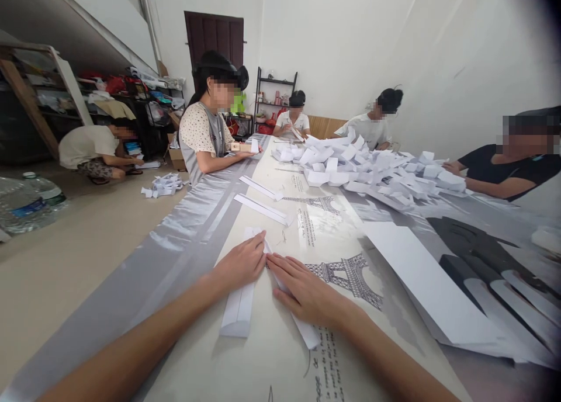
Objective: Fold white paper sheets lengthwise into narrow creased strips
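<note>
A narrow folded paper strip (pixel 307 333) lies at a slant on the printed tablecloth under my hands. My left hand (pixel 242 263) has its fingers curled closed at the strip's far end. Lying flat along the strip's middle, my right hand (pixel 307 288) presses on it with fingers stretched out, their tips touching the left hand's fingers. A wider creased paper piece (pixel 236 314) rests partly beneath my left hand. Farther up the table are two more folded strips, a nearer strip (pixel 260 209) and a farther strip (pixel 259 187).
A big heap of folded paper (pixel 350 162) covers the far right of the table. Flat white sheets (pixel 429 285) lie right of my arm, beside a dark bag (pixel 464 238). Several people sit around the table. One person (pixel 92 151) crouches on the floor near paper pieces (pixel 163 184).
</note>
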Demonstrator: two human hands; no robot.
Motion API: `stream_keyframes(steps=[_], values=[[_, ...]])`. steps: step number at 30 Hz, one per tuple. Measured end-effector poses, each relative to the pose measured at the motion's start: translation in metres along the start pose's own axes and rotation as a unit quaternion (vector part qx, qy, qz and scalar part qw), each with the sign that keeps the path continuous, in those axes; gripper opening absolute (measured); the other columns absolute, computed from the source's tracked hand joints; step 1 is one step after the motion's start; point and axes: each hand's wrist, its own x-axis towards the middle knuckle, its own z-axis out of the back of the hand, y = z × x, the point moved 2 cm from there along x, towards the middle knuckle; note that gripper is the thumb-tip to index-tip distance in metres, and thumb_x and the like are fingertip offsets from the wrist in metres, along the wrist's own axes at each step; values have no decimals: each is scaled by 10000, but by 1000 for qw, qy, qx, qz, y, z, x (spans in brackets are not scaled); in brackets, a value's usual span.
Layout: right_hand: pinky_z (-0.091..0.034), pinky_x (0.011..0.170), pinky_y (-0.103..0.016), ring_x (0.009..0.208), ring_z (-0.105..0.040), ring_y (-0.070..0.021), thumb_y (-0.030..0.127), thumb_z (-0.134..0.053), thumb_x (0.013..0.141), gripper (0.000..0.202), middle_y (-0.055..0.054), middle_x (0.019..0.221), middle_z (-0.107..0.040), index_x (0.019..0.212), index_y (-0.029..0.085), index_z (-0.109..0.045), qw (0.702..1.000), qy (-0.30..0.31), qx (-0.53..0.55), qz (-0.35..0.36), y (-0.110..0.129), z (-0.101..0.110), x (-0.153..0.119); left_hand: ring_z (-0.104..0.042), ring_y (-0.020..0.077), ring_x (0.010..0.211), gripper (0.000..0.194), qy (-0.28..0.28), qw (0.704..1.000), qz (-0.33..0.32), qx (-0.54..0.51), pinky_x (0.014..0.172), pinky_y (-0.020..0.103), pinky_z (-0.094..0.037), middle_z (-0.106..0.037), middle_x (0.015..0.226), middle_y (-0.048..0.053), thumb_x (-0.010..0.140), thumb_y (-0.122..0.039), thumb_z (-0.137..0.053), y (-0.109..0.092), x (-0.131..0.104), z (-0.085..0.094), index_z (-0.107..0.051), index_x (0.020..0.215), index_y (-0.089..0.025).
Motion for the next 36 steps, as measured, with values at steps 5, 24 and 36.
stream_keyframes(steps=[5, 24, 36], values=[[-285, 1240, -479, 1518, -243, -232, 325, -382, 1047, 600, -70, 1645, -256, 1603, 184, -207, 1000, -9, -11, -18, 7, 3, -8, -624, 292, 1194, 304, 27, 999, -13, 37, 993, 442, -517, -645, 1237, 195, 1035, -247, -319, -2, 4, 3, -555, 1174, -115], [-398, 1194, -477, 1485, -329, -237, 197, -331, 1050, 577, -58, 1624, -327, 1607, 254, -193, 996, -60, 15, -71, 19, -4, -64, -511, 305, 1347, 569, 51, 996, 64, 31, 1160, 471, -334, -598, 1371, 206, 1023, -561, -360, -22, 8, 2, -529, 1313, -101], [-459, 1144, -500, 1418, -420, -253, 104, -333, 1013, 539, -92, 1531, -459, 1539, 219, -359, 991, -107, 4, -75, 27, -5, -73, -479, 335, 1379, 656, 56, 994, 88, 17, 1166, 494, -336, -552, 1417, 250, 994, -614, -398, -22, 8, -3, -530, 1319, -60]])
